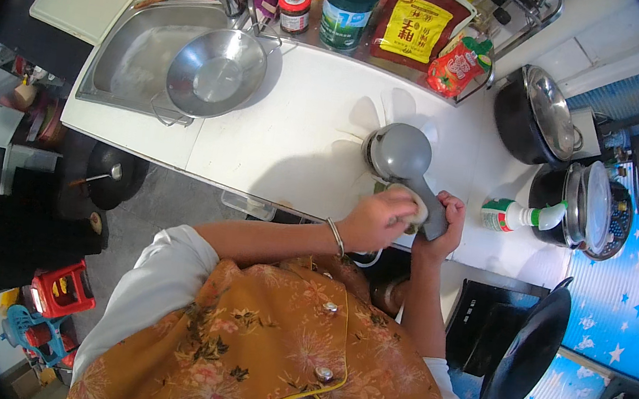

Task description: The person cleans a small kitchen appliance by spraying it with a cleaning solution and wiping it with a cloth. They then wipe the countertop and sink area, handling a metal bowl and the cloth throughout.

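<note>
A grey electric fan (400,152) with a round motor housing and pale translucent blades (400,105) is tilted over the white countertop (283,105), blades away from me. My right hand (445,224) grips the lower end of its flat grey stem (435,205). A bangle circles the wrist of my left hand (377,218), which presses a pale, damp-looking cloth (421,212) against the stem's side. The fingers partly hide the cloth, and the housing covers the blades' centre.
A steel basin (215,73) overlaps the sink (134,51) at left. Jars and packets fill the rack (457,100) behind. On the right are a spray bottle (509,215), a lidded black pot (521,116), stacked pots (585,202) and a black wok (527,356) standing tilted.
</note>
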A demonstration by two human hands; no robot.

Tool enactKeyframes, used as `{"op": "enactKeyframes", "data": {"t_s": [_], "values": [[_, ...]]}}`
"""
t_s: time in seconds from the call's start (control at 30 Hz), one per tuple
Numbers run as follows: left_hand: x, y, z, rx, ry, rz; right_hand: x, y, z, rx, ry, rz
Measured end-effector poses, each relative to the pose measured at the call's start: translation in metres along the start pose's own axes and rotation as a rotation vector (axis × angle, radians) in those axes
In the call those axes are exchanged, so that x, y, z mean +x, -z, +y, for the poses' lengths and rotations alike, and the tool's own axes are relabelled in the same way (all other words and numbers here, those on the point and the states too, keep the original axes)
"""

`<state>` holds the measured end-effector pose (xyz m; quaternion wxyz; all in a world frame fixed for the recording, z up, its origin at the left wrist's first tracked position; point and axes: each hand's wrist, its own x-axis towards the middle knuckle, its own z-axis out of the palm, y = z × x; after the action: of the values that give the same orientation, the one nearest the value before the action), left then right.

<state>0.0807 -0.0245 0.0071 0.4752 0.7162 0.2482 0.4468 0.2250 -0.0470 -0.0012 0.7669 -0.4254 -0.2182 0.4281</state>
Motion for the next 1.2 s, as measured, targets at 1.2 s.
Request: {"op": "enactKeyframes", "data": {"t_s": [1.2], "values": [[-0.024, 0.135, 0.035, -0.077, 0.545, 0.529, -0.03, 0.002, 0.033, -0.764, 0.32, -0.159]]}}
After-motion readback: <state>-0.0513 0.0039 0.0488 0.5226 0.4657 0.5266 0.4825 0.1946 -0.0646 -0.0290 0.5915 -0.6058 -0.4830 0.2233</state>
